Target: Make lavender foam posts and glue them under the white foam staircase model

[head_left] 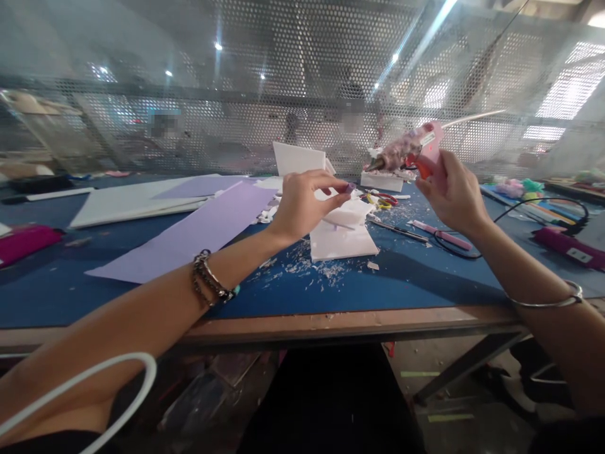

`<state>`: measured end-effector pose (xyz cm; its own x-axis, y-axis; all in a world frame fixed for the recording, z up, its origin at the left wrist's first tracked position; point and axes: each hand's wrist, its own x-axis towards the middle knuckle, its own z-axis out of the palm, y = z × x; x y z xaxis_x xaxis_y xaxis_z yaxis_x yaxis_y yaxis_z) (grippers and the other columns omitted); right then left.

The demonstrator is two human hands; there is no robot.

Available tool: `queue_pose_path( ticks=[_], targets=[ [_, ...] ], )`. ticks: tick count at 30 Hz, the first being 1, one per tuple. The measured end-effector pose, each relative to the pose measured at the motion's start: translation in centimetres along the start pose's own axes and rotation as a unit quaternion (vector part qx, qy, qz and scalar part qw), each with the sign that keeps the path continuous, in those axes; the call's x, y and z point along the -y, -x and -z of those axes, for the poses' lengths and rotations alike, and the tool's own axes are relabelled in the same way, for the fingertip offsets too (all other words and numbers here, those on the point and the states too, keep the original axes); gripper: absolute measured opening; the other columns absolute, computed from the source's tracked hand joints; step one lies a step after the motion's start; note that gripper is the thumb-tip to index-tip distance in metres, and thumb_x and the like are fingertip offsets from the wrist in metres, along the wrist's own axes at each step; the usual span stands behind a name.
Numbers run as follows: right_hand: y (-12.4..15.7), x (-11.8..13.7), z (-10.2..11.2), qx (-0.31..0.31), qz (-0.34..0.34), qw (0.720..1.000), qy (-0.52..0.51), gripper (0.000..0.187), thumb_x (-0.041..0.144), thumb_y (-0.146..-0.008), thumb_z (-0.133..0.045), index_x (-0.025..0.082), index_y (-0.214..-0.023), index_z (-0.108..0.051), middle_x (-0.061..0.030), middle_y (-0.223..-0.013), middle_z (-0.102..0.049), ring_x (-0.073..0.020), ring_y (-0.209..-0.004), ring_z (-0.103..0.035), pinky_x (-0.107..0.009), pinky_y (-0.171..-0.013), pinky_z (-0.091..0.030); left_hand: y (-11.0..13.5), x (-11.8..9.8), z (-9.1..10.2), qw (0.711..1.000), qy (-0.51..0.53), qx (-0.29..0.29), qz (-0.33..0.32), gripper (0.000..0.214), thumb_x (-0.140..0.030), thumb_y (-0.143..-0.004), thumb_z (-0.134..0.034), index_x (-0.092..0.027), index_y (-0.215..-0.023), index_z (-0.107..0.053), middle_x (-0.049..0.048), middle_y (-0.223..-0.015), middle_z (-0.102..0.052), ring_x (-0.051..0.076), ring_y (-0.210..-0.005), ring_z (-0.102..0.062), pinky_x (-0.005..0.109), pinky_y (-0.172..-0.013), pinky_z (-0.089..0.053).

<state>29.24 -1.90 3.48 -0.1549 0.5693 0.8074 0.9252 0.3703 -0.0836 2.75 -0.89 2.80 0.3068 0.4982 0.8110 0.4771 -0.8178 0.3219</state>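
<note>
My left hand [302,205] is raised over the blue table [142,296], its thumb and fingers pinched on a small purple piece [350,187]. Below it lies a stack of white foam pieces [343,236] with white crumbs scattered around. My right hand [451,189] is closed around a pink glue gun [416,150], which is crusted with glue and points its nozzle left toward my left hand. A black cord [543,205] runs from the gun across the table.
A lilac sheet [198,230] and a white board [137,202] lie at left. Scissors [382,200], a pink cutter [442,236], a white foam block [382,181] and an upright white board [297,159] sit behind. A perforated metal screen [283,82] backs the table.
</note>
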Motion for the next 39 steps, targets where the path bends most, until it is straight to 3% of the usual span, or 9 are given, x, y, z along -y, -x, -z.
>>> queue_pose_path(
  ticks=[5, 11, 22, 31, 39],
  targets=[
    [0.23, 0.23, -0.51, 0.003, 0.039, 0.999, 0.008, 0.045, 0.042, -0.084, -0.045, 0.016, -0.12, -0.041, -0.0149, -0.11, -0.057, -0.0293, -0.099, -0.055, -0.041, -0.076, -0.043, 0.07, -0.07, -0.01, 1.0, 0.005, -0.003, -0.002, 0.016, -0.039, -0.072, -0.064, -0.026, -0.08, -0.071, 0.0019, -0.082, -0.069, 0.015, -0.068, -0.06, 0.029, -0.07, -0.045],
    [0.3, 0.17, -0.59, 0.014, 0.045, 0.999, 0.01, 0.043, 0.039, -0.085, -0.044, 0.014, -0.12, -0.042, -0.0174, -0.115, -0.056, -0.0299, -0.099, -0.055, -0.041, -0.077, -0.043, 0.08, 0.02, 0.0, 1.0, 0.017, 0.006, -0.017, 0.017, -0.039, -0.074, -0.063, -0.025, -0.08, -0.07, 0.0031, -0.083, -0.069, 0.015, -0.069, -0.059, 0.029, -0.069, -0.044],
    [0.26, 0.51, -0.61, 0.024, 0.037, 0.999, 0.005, 0.039, 0.037, -0.085, -0.044, 0.019, -0.119, -0.043, -0.0145, -0.109, -0.057, -0.0301, -0.099, -0.056, -0.041, -0.074, -0.044, 0.0, -0.47, 0.05, 1.0, -0.029, 0.008, -0.01, 0.014, -0.038, -0.073, -0.063, -0.026, -0.078, -0.069, 0.0005, -0.082, -0.07, 0.016, -0.072, -0.059, 0.032, -0.074, -0.042],
    [0.23, 0.34, -0.75, 0.006, 0.047, 0.999, 0.004, 0.041, 0.036, -0.084, -0.047, 0.014, -0.117, -0.045, -0.0156, -0.109, -0.058, -0.0293, -0.095, -0.057, -0.043, -0.075, -0.045, -0.02, -0.34, 0.1, 1.0, -0.02, 0.007, -0.016, 0.015, -0.039, -0.073, -0.063, -0.026, -0.076, -0.069, 0.0006, -0.08, -0.069, 0.017, -0.071, -0.059, 0.032, -0.073, -0.043],
    [0.35, 0.25, -0.64, -0.005, 0.027, 1.0, 0.008, 0.037, 0.038, -0.084, -0.044, 0.018, -0.115, -0.043, -0.0135, -0.102, -0.058, -0.0281, -0.094, -0.055, -0.041, -0.073, -0.043, -0.09, -0.23, 0.11, 1.0, 0.016, 0.003, -0.014, 0.014, -0.037, -0.072, -0.064, -0.025, -0.077, -0.069, 0.0012, -0.079, -0.07, 0.015, -0.07, -0.059, 0.028, -0.07, -0.045]
  ],
)
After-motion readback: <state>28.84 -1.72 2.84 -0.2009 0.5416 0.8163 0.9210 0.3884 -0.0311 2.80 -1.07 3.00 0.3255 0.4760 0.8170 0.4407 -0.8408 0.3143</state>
